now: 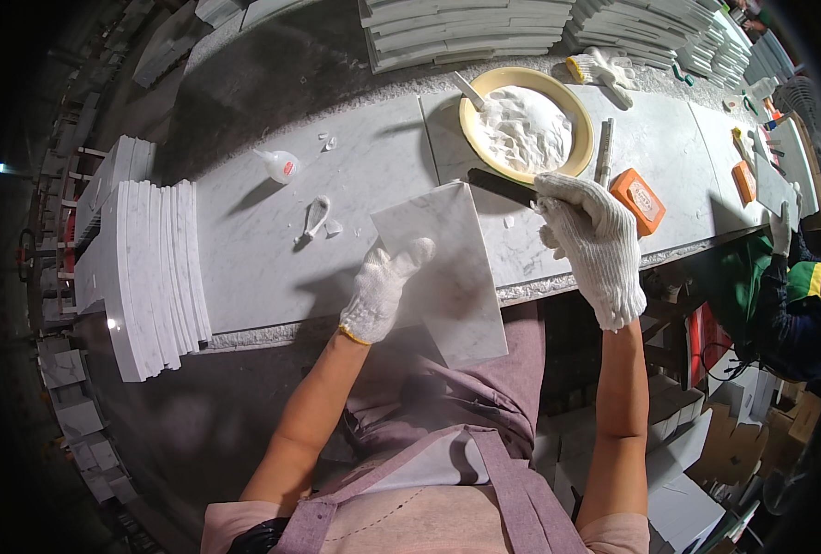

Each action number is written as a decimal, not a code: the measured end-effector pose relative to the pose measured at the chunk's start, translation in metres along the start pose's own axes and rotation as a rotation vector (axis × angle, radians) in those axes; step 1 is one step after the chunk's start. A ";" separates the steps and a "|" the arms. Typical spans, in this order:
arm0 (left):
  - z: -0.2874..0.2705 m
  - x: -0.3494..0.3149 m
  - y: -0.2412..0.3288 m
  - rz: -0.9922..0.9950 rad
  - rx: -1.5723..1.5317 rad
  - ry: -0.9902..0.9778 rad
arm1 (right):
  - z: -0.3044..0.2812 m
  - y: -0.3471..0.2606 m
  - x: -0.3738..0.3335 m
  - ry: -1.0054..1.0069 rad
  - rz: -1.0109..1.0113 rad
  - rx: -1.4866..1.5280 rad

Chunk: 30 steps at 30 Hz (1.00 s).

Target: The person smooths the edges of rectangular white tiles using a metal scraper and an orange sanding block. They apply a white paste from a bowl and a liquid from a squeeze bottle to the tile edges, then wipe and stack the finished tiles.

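Observation:
My left hand point(378, 294), in a white knit glove, grips a grey-veined white marble tile point(466, 268) by its left side. The thumb lies on its upper face and the other fingers are partly hidden. The tile is tilted over the table's front edge. To its right my right hand point(598, 242), also gloved, is raised with its fingers curled closed. A dark flat strip point(501, 186) runs out leftward beside those fingertips; whether they hold it cannot be made out. Beyond that hand sits a yellow bowl point(468, 125) of white powder point(530, 129) with a flat stick in it.
Upright marble tiles point(156, 277) stand stacked at left. A squeeze bottle point(277, 166) and small chips lie on the marble tabletop point(244, 249). An orange block point(638, 201) lies right. Spare gloves point(604, 71) and slab stacks point(466, 32) are behind. A co-worker point(784, 305) handles a tile at far right.

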<state>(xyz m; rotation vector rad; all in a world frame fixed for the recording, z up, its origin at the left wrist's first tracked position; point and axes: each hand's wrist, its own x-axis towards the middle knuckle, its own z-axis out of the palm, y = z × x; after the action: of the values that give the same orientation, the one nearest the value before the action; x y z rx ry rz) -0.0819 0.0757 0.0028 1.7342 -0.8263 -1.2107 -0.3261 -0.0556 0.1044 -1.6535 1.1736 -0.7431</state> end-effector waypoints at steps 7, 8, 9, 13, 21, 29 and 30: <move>0.000 0.011 -0.010 0.013 -0.067 0.055 | -0.004 0.003 0.001 0.068 0.013 0.100; 0.000 0.010 -0.010 -0.018 -0.055 0.081 | -0.006 0.006 0.002 0.094 0.047 0.113; 0.001 0.010 -0.010 -0.024 -0.074 0.075 | -0.009 0.009 0.004 0.120 0.082 0.125; 0.000 0.007 -0.004 -0.172 0.095 0.108 | -0.020 0.031 0.016 0.210 0.145 0.082; -0.002 0.011 -0.023 -0.109 -0.065 0.062 | -0.030 0.072 0.055 0.281 0.036 -0.144; 0.002 0.019 -0.042 0.106 0.535 0.061 | -0.028 0.055 0.064 0.306 -0.178 -0.829; 0.003 0.016 -0.034 0.057 0.638 0.067 | -0.026 0.046 0.065 0.357 -0.211 -0.780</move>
<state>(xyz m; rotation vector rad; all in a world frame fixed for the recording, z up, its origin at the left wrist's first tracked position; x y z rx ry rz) -0.0782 0.0760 -0.0346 2.2155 -1.3081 -0.8920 -0.3419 -0.1294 0.0686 -2.3792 1.6980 -0.7828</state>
